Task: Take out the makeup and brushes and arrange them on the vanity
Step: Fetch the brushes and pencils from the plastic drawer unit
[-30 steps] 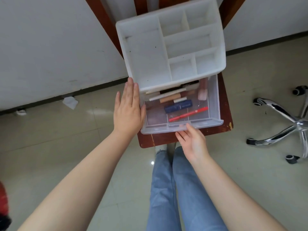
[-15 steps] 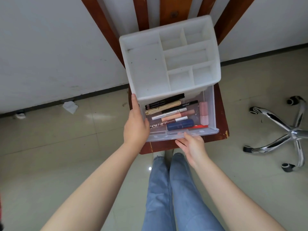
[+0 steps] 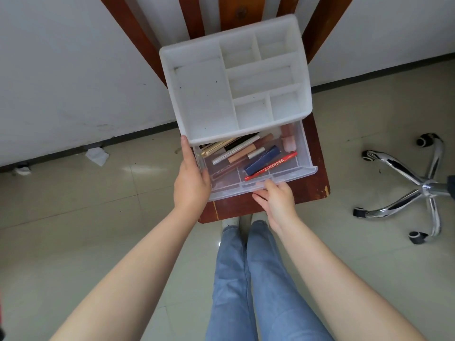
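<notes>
A white compartment organiser [image 3: 204, 99] stands on a red-brown wooden chair seat [image 3: 312, 190]; its top compartments hold nothing. Its clear drawer [image 3: 290, 172] is pulled out toward me. Inside lie several makeup sticks at a slant: a red pencil [image 3: 273, 166], a navy tube [image 3: 262, 159], a gold tube [image 3: 216, 147], a pink bottle [image 3: 288, 142] and some brushes or liners partly hidden under the organiser. My left hand [image 3: 190, 178] presses with straight fingers against the drawer's left side. My right hand [image 3: 275, 198] pinches the drawer's front lip.
A chrome office-chair base [image 3: 418, 188] with castors stands on the tiled floor to the right. Crumpled paper [image 3: 97, 156] lies by the white wall at the left. My legs in blue jeans [image 3: 246, 279] are just below the seat's front edge.
My left hand slid down from the organiser's side to the drawer's left wall. The makeup sticks shifted and now lie slanted. My right hand stayed on the drawer front.
</notes>
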Demonstrator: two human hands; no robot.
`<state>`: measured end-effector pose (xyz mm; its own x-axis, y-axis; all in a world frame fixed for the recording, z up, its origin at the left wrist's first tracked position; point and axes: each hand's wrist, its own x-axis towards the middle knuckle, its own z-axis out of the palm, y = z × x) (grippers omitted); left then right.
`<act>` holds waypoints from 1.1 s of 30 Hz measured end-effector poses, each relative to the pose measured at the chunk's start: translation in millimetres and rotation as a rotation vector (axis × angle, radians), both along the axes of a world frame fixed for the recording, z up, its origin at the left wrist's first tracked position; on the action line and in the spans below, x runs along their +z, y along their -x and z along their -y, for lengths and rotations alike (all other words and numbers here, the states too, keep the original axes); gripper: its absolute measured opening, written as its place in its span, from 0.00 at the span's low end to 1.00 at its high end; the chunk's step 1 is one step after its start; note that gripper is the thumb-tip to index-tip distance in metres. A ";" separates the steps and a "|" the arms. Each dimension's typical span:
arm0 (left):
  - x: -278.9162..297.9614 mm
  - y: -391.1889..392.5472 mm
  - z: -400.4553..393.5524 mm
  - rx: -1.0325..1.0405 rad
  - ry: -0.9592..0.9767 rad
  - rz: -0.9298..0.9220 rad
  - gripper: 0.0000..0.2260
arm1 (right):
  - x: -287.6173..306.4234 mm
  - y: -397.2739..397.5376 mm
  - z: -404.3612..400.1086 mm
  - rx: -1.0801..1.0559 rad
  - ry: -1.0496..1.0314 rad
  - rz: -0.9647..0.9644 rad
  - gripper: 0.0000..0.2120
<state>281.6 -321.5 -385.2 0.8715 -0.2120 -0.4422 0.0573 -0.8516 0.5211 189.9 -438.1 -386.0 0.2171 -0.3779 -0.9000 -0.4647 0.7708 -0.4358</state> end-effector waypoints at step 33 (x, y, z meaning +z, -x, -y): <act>14.9 8.6 4.5 0.106 -0.130 -0.057 0.03 | -5.1 -70.4 44.8 2.335 1.347 0.054 0.17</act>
